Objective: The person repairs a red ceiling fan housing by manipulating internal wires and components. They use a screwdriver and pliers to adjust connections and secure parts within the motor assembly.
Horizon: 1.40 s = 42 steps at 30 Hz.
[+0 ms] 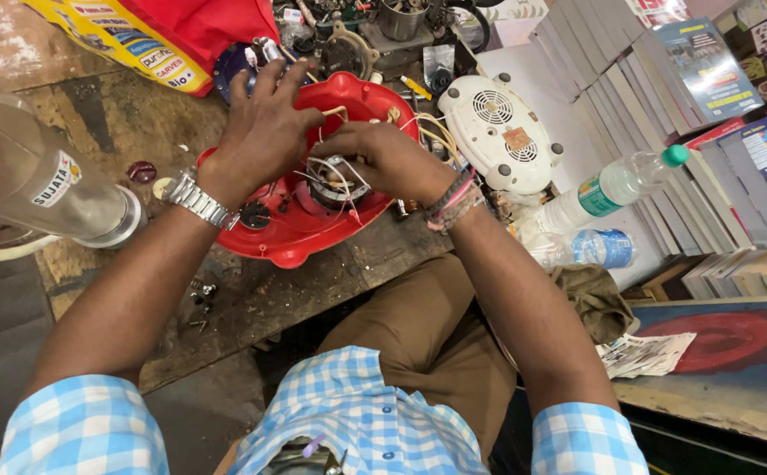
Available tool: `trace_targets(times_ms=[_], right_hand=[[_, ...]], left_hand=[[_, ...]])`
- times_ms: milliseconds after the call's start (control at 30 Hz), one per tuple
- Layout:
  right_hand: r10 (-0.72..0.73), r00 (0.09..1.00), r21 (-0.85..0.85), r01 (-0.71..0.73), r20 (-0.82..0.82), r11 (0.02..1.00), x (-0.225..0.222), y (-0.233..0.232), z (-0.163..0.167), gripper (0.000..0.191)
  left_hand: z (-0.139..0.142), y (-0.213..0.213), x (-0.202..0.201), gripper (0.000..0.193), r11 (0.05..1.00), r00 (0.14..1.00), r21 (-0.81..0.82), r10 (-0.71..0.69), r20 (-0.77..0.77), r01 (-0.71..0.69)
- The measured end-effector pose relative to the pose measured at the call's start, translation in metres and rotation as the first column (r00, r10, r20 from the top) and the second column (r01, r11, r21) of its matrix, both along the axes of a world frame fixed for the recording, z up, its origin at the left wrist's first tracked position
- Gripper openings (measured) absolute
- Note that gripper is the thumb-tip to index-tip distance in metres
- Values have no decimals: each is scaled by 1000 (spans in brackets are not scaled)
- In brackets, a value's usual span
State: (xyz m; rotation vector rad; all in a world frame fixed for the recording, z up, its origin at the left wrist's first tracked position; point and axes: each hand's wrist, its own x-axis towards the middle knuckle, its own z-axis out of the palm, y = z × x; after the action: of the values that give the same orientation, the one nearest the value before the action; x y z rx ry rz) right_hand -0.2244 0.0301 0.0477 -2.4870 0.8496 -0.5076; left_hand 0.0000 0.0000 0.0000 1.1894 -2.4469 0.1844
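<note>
A red plastic appliance base [300,242] lies upside down and open on the worn wooden workbench [313,295]. Its round motor [330,180] with white and yellow wires shows in the middle. My left hand [260,132], with a metal watch at the wrist, rests spread on the far left part of the red shell. My right hand [383,158], with thread bands at the wrist, is curled over the motor, fingers closed among the wires.
A white appliance bottom cover [499,130] lies right of the red base. A steel jar [40,180] lies on its side at left. Two plastic bottles [608,189] and stacked books [665,97] fill the right. Loose screws [200,295] lie near the bench edge.
</note>
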Motion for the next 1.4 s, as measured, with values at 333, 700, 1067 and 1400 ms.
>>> trace_targets(times_ms=[333,700,1067,1400], right_hand=[[107,968,-250,-164,-225,954,35,104,-13,41],[-120,977,-511,14,-174,859,36,157,5,49],[80,994,-267,-59,71,962,33,162,-109,16],[-244,963,126,230,112,965,28,115,-222,18]], left_hand=[[-15,-6,0,36,999,1000,43,-10,22,9],[10,38,22,39,988,972,-25,-151,-181,149],[-44,191,128,13,968,970,168,211,-124,-189],[-135,186,163,23,770,890,540,449,-82,-340]])
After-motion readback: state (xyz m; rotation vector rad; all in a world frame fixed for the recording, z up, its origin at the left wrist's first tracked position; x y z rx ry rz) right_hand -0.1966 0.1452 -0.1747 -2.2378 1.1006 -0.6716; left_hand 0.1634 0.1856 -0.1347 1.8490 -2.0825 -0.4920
